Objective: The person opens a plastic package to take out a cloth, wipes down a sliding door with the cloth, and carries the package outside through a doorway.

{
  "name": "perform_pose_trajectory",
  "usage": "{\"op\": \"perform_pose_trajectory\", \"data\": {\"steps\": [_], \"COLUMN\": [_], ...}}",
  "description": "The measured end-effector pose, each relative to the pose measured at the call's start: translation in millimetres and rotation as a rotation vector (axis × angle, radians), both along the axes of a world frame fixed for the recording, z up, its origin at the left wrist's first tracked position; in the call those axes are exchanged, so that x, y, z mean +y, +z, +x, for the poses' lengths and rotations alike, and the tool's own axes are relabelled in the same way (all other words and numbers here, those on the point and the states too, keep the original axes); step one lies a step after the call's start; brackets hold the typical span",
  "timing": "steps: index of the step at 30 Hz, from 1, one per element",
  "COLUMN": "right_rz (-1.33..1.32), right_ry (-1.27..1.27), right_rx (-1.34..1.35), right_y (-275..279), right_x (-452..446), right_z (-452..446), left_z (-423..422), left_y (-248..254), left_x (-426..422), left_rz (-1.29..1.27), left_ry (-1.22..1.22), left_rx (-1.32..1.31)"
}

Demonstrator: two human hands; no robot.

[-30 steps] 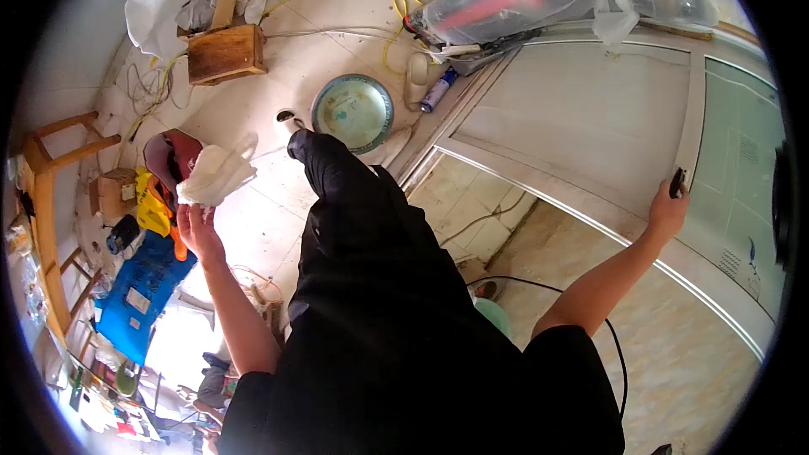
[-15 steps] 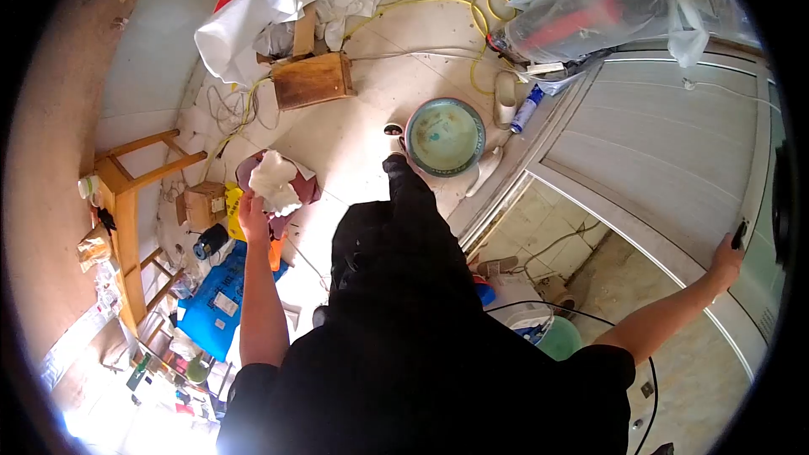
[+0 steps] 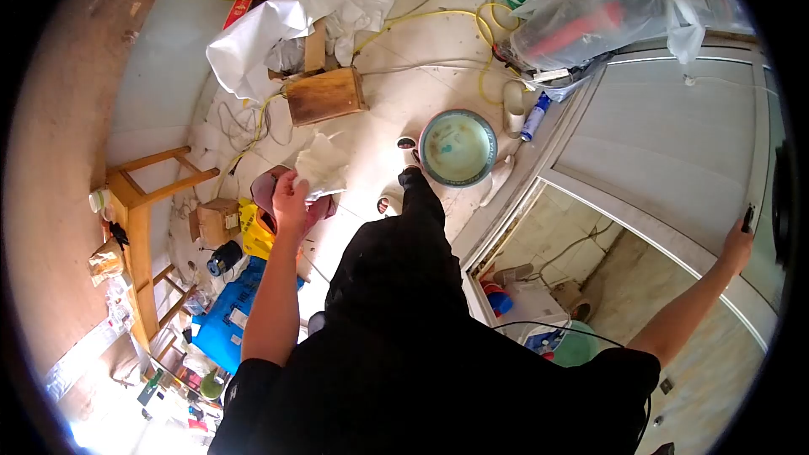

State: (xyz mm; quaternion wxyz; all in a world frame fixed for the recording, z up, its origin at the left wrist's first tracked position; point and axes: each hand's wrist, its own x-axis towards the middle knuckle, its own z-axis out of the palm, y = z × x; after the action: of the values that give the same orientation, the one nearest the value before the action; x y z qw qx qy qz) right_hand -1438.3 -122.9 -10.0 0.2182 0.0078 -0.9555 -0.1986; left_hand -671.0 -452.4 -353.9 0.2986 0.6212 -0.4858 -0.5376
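Note:
My left hand (image 3: 289, 195) pinches a crumpled white cloth (image 3: 323, 167) at its near edge, and the rest of the cloth spreads out beyond my fingers. Below it lies a dark red piece of fabric (image 3: 266, 189), partly covered by the hand and the cloth. Far to the right, my right hand (image 3: 737, 249) is closed at the black handle (image 3: 747, 218) on the edge of a white-framed door (image 3: 657, 133). The fingers are small in view there. A basin of cloudy water (image 3: 458, 149) stands on the floor by my feet.
A wooden box (image 3: 327, 96) and a white sheet (image 3: 244, 46) lie ahead, with yellow cable (image 3: 421, 15) across the tiles. A wooden stool (image 3: 139, 202) and a blue bag (image 3: 226, 320) are at left. A spray can (image 3: 534, 116) and shoes lie near the door track.
My left hand has moved slightly right with the white cloth, whose shape has changed. More of one foot shows, as if stepping. My right hand stays at the door handle.

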Motion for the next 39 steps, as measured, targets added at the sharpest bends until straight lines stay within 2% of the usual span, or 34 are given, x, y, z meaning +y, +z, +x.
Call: {"op": "perform_pose_trajectory", "data": {"steps": [3, 4, 6, 7, 8, 11, 16, 19, 21, 23, 24, 28, 31, 33, 39], "right_rz": [0.004, 0.015, 0.016, 0.011, 0.007, 0.022, 0.039, 0.069, 0.089, 0.086, 0.048, 0.087, 0.055, 0.056, 0.073], "right_ry": [0.004, -0.016, -0.028, -0.019, -0.009, 0.007, 0.008, 0.001, 0.002, -0.028, 0.001, 0.012, 0.035, 0.036, 0.041], "right_rx": [0.023, 0.006, -0.012, -0.015, -0.021, -0.027, 0.031, 0.025, 0.041, 0.002, 0.046, 0.052, 0.073, 0.063, 0.095], "right_y": [1, 2, 5, 2, -2, -4, -6, -5, -5, -7, -6, -7, -6, -6, -4], "right_x": [-9, -15, -19, -14, -8, 2, -4, -10, -5, 6, -8, 6, -5, 1, 32], "right_z": [11, 15, 14, 6, -1, -12, 9, 28, 30, 20, 52, 52, 100, 109, 143], "left_z": [-7, -5, 22, 30, 40, 80, 147, 183, 221, 228, 235, 239, 214, 213, 160], "left_y": [14, 8, -31, -34, -36, -50, -56, -62, -96, -88, -94, -106, -90, -119, -111], "left_x": [17, 26, 47, 56, 69, 107, 173, 208, 240, 245, 252, 265, 247, 253, 211], "left_rz": [0.174, 0.198, 0.103, 0.057, 0.185, 0.326, 0.492, 0.502, 0.532, 0.691, 0.687, 0.636, 0.627, 0.517, 0.438], "left_ry": [-0.029, 0.024, -0.017, -0.032, 0.025, 0.035, 0.077, 0.089, 0.148, 0.205, 0.241, 0.288, 0.171, 0.175, -0.022], "left_rx": [-0.056, 0.038, -0.099, -0.171, -0.139, -0.310, -0.476, -0.510, -0.562, -0.568, -0.548, -0.517, -0.499, -0.507, -0.446]}}
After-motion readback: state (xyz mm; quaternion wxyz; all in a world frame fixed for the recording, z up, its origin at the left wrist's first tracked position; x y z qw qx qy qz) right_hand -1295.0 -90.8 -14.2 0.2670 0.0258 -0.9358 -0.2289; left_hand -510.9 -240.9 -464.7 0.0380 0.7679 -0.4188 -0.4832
